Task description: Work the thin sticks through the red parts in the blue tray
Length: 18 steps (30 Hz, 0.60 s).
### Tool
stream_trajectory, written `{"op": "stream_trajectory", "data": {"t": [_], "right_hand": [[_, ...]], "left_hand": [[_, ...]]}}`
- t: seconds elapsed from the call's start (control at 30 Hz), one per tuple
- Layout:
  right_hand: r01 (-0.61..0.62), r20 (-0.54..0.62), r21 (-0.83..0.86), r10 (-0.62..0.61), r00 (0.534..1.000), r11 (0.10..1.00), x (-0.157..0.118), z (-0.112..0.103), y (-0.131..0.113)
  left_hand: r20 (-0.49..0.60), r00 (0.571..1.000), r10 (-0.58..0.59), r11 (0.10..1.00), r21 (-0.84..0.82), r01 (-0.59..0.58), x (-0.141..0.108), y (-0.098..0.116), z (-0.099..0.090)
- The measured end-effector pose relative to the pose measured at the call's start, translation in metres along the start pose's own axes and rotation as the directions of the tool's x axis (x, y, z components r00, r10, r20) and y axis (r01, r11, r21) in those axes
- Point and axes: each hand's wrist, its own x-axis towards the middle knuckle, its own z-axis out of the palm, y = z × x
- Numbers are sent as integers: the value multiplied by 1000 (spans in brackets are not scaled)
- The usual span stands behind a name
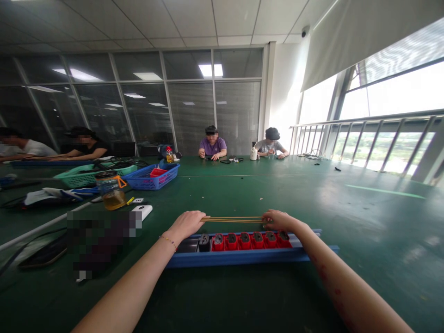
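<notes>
Several thin, straight tan strands (236, 219) span the space between my hands; I cannot tell whether they are sticks or stretched rubber bands. My left hand (187, 224) is closed around their left end, with a thin beaded bracelet on the wrist. At the other end, the fingers of my right hand (279, 220) are bent and pinched on the strands. Just below them lies a long blue tray (249, 259). In it stands a row of red blocks with dark grey tops (244, 240), and a black block (204, 243) sits at the row's left.
On the left are a jar of amber liquid (114, 196), a blue basket (152, 179), a green basket (76, 175), a white device (144, 212) and a dark phone (43, 252). Several people sit around the green table (215, 187). A railing (367, 138) stands at the right.
</notes>
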Motion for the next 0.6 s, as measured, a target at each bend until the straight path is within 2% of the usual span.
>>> {"op": "stream_trajectory", "data": {"t": [0.13, 0.27, 0.33, 0.4, 0.47, 0.6], "right_hand": [[26, -51, 13, -25, 998, 1000, -6, -10, -7], [69, -96, 97, -60, 994, 993, -22, -38, -11], [79, -51, 223, -69, 996, 972, -34, -54, -12], [94, 50, 370, -121, 991, 924, -47, -68, -12], [85, 80, 477, -140, 987, 875, -59, -78, -12], [8, 173, 533, -118, 978, 846, -75, -87, -13]], "left_hand": [[12, 1000, -7, 997, -79, 8, -2, 4, -6], [46, 999, 16, 971, -237, -4, -6, 12, -25], [47, 999, 16, 951, -309, -1, -10, 17, -41], [54, 998, 41, 923, -385, -17, -16, 22, -58], [72, 993, 94, 878, -476, -48, -23, 27, -74], [136, 979, 154, 813, -581, -47, -39, 28, -93]]}}
